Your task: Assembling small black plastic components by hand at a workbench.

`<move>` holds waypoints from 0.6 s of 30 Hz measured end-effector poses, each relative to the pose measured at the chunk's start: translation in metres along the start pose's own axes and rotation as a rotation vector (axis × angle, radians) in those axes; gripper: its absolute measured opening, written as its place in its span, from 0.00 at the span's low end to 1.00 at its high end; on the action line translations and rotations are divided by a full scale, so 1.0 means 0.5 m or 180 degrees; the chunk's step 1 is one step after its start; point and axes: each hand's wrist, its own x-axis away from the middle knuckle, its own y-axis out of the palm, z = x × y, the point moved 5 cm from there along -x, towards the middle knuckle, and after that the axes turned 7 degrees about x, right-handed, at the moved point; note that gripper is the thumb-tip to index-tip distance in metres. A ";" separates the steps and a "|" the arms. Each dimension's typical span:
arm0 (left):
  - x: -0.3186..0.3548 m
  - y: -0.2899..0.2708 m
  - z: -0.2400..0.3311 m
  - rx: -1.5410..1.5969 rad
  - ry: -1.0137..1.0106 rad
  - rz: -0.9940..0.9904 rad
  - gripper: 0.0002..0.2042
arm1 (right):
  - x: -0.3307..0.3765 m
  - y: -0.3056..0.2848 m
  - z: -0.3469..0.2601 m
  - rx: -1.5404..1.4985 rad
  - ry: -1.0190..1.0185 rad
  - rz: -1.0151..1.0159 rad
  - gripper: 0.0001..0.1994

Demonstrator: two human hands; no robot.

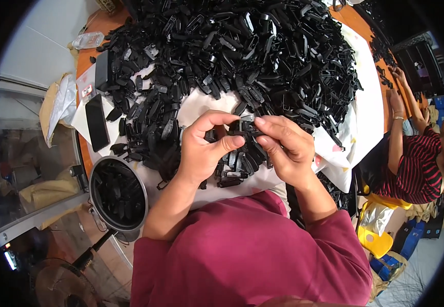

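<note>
Close in front of my chest, my left hand (pixel 206 146) and my right hand (pixel 289 146) meet over a small black plastic part (pixel 247 125). Thumb and forefinger of each hand pinch it from either side. Its upper edge catches the light; fingertips cover much of the rest, and its exact kind cannot be made out. Beyond and around the hands spreads a large heap of similar black plastic parts (pixel 222 46), long and narrow with rounded ends. Several more such parts (pixel 234 171) lie between my wrists.
White sheeting (pixel 352 148) covers part of the orange table (pixel 355 19). At left lie a dark phone (pixel 97 123) and a clear plastic container (pixel 88 40). A round bowl (pixel 92 197) of black parts stands lower left, near a fan (pixel 60 286). Another person in a striped top (pixel 420 166) works at right.
</note>
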 end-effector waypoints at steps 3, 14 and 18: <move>0.005 0.002 -0.002 -0.0043 -0.0136 0.0028 0.14 | -0.002 -0.011 -0.011 0.0467 -0.0275 0.0005 0.14; 0.014 0.006 0.040 -0.0541 0.0379 -0.0062 0.15 | 0.001 -0.011 -0.030 0.0831 -0.0892 -0.0125 0.19; 0.020 0.021 0.053 -0.1704 0.0652 -0.0187 0.16 | 0.039 0.011 -0.005 0.0487 -0.0737 0.0345 0.20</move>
